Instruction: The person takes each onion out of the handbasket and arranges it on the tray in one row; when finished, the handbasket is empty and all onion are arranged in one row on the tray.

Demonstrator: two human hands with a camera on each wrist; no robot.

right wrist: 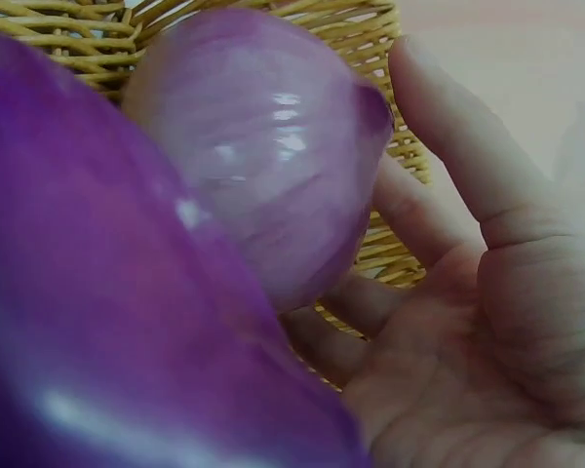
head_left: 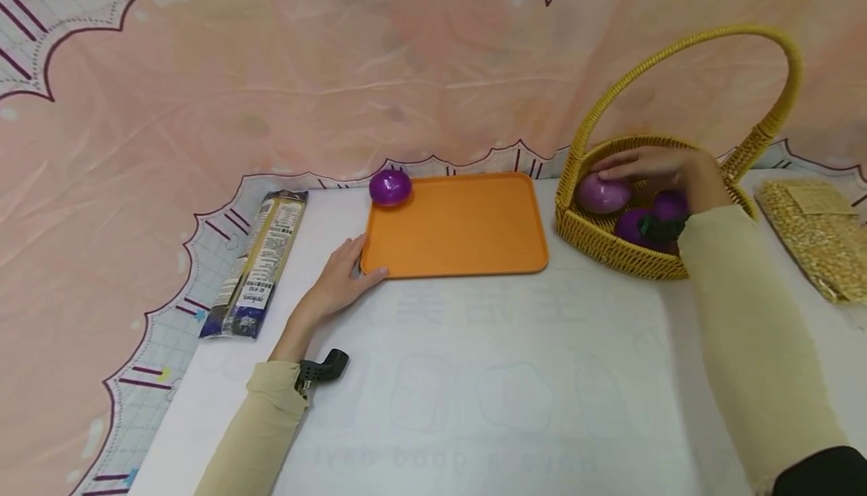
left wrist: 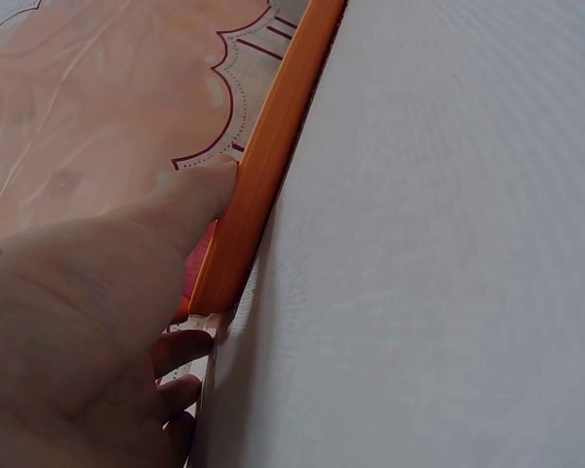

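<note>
My left hand (head_left: pixel 339 278) rests against the near left corner of an orange tray (head_left: pixel 460 232), fingers along its left side and thumb at the front rim (left wrist: pixel 244 214). A glossy dark purple, rounded piece (head_left: pixel 390 187) sits on the tray's far left corner. Over at the right, my right hand (head_left: pixel 660 165) reaches into a wicker basket (head_left: pixel 609 251). Its spread fingers and thumb touch or nearly touch a pale purple onion (right wrist: pixel 263 146); a gap shows beside the thumb. Dark purple, shiny pieces (head_left: pixel 633 226) lie nearer me in the basket, one with dark green leaves.
A long packet (head_left: pixel 257 266) of pale sticks lies left of the tray. Right of the basket is a clear bag of yellow grains (head_left: pixel 813 232). The basket's tall handle (head_left: pixel 684 48) arches above the right hand. A patterned pink cloth (head_left: pixel 406 67) hangs behind the white table (head_left: pixel 474 375).
</note>
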